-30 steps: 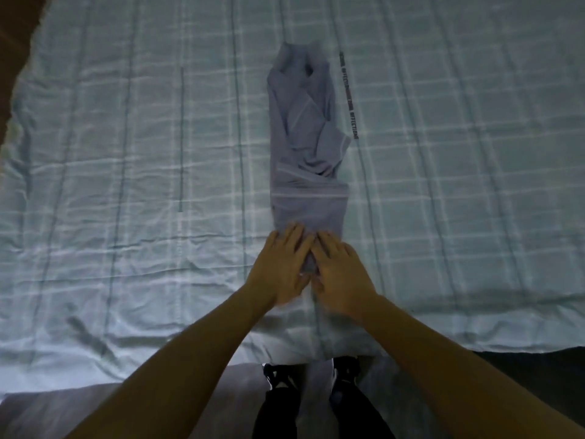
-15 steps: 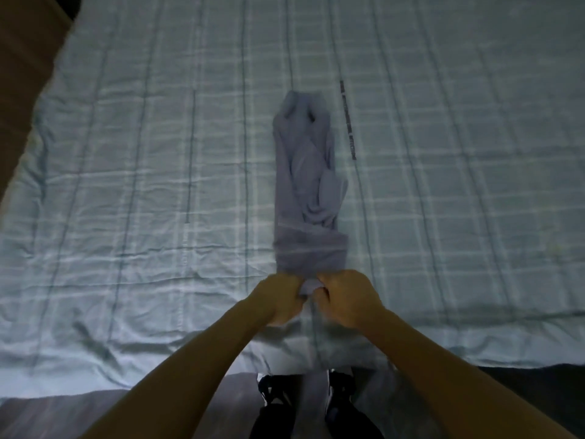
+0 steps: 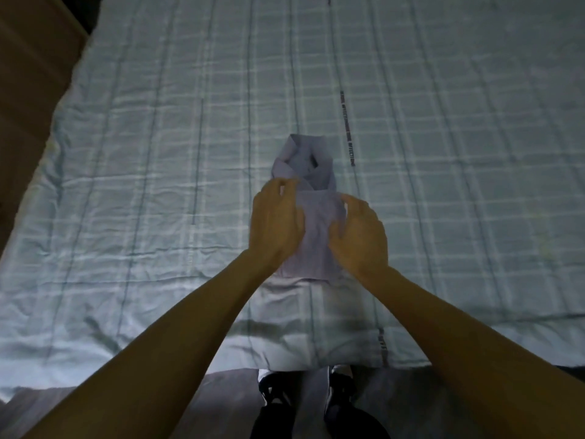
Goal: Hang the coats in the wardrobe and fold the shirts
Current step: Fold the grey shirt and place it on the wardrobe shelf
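Note:
A lilac-blue shirt lies lengthwise on the bed, folded into a narrow strip, its collar end pointing away from me. Its lower part is doubled up over the middle. My left hand grips the left side of that doubled-up part, fingers curled at the upper corner. On the opposite side my right hand holds the right edge with curled fingers. The cloth under both palms is hidden.
The bed is covered with a pale blue checked sheet, wrinkled near the front edge. A brown piece of furniture stands at the far left. My dark shoes show below the bed's edge.
Both hands closed on the shirt's near hem and carried it up and away from me, folding the lower half over the middle. The shirt now looks half as long.

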